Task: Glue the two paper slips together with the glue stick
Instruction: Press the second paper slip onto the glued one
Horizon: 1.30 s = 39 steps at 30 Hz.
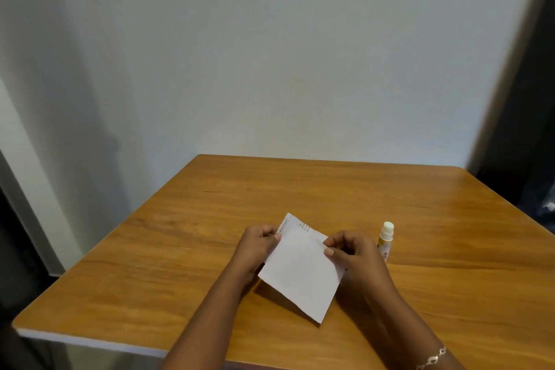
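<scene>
Two white paper slips are held together above the wooden table (300,189). The front slip (300,276) is blank and tilts down toward me. Behind it a printed slip (292,225) sticks out at the top left. My left hand (258,246) pinches the papers at their left edge, thumb on the front slip. My right hand (351,252) pinches the upper right edge. The glue stick (386,239), white-capped with a yellow and white label, stands upright on the table just right of my right hand, not touched.
The table's left edge (90,336) and far edge lie close to a pale wall (270,54). A dark opening (528,129) lies at the right. A bracelet (432,357) is on my right wrist.
</scene>
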Available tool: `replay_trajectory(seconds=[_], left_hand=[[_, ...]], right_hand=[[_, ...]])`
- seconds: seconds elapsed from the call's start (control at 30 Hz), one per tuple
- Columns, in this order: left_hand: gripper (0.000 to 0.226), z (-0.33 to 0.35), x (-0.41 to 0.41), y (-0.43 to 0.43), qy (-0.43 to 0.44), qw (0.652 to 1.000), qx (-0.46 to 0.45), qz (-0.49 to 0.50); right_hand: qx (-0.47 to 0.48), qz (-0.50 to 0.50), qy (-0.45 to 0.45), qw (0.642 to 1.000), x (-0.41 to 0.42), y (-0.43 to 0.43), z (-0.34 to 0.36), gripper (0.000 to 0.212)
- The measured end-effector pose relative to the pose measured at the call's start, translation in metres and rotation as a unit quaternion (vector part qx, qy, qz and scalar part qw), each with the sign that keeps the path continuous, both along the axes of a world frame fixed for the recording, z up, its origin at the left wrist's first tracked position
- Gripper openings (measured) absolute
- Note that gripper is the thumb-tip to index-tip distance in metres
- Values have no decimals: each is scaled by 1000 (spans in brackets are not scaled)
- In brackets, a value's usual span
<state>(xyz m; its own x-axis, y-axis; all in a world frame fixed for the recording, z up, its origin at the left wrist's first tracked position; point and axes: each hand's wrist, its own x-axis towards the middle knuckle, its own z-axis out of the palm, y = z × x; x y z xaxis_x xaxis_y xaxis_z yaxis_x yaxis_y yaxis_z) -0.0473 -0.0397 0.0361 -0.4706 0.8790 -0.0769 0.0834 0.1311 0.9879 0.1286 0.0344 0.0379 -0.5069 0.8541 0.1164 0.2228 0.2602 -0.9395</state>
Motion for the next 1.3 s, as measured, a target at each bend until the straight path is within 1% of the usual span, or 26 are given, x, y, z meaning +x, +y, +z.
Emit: replay_trajectory(seconds=[0.1,0.27,0.4,0.57,0.67,0.8,0.93,1.3], left_hand=[[17,0,8,-9,-49,998,32,13],[17,-3,13,-14,-76,995,61,32],[14,-4,13,-17,-83,993,72,30],[15,-5,13,-17,-86,993,77,28],[15,-6,13,-17,-91,992,82,24],[16,-6,13,-18,-98,991,91,22],[18,-6,14,-19,-95,990,100,18],[17,-10,12,-17,-95,989,109,11]], right_hand=[[40,3,-16,999,-7,3,6,13],[76,0,-34,997,-15,11,14,15],[91,7,-43,995,-20,15,19,19],[121,-1,-61,991,-23,20,22,10],[135,-1,-81,988,-25,22,23,15],[135,-4,-101,986,-27,23,25,20],[139,-8,-111,984,-28,23,25,19],[124,-18,-117,985,-31,24,25,7]])
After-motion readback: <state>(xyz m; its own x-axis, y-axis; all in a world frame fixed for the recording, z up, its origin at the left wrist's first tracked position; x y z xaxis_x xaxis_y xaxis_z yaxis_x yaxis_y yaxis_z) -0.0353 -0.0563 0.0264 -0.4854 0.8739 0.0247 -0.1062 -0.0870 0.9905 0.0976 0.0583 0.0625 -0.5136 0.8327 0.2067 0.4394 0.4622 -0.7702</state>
